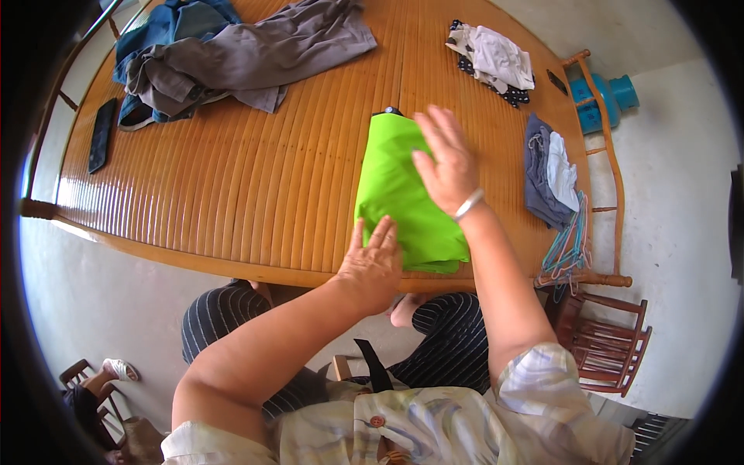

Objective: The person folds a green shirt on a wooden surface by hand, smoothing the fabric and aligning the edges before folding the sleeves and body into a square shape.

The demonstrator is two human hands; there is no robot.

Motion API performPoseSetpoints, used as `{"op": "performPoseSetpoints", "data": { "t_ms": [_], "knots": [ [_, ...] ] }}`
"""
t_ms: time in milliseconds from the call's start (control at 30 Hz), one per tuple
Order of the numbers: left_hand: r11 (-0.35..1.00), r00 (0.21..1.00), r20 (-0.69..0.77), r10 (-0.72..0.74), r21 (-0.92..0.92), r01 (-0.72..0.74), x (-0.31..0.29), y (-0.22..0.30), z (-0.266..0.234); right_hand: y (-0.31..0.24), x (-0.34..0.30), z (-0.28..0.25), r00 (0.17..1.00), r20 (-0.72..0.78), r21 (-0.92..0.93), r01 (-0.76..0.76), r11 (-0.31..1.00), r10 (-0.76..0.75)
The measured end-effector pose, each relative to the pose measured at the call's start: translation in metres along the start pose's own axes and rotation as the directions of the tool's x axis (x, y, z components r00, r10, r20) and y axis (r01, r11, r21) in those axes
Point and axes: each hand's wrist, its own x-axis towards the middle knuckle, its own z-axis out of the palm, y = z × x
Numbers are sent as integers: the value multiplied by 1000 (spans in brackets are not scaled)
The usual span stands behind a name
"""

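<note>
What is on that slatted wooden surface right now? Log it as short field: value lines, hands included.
surface: slatted wooden platform
left hand: flat, open, pressing the near end of the green folded garment
right hand: flat, open, on the garment's right side; silver bracelet on the wrist
far left: heap of grey and blue clothes
left edge: dark phone
far right: small white and dotted bundle
right edge: folded grey and white stack, plastic hangers near it
beyond the right rail: teal container
</note>
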Motion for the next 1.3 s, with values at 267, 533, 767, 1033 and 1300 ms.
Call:
{"op": "performPoseSetpoints", "data": {
  "t_ms": [267,533,767,1033,1300],
  "knots": [
    [992,986,-112,123,-17,-126,-13,-9,16,37,21,75,915,388,-251,-14,968,114],
    [997,994,-92,65,-44,-69,-16,-6,13,50,20,46,985,172,-1,-2,1000,2],
    [992,994,-28,106,-58,-108,-19,-2,8,65,-46,32,832,276,-284,-408,868,481],
    [995,996,17,86,-43,-85,-14,-1,4,78,-32,20,897,250,-183,-325,928,363],
    [995,995,1,99,1,-99,-13,0,3,25,-33,49,848,332,-344,-299,890,413]
  ]
}}
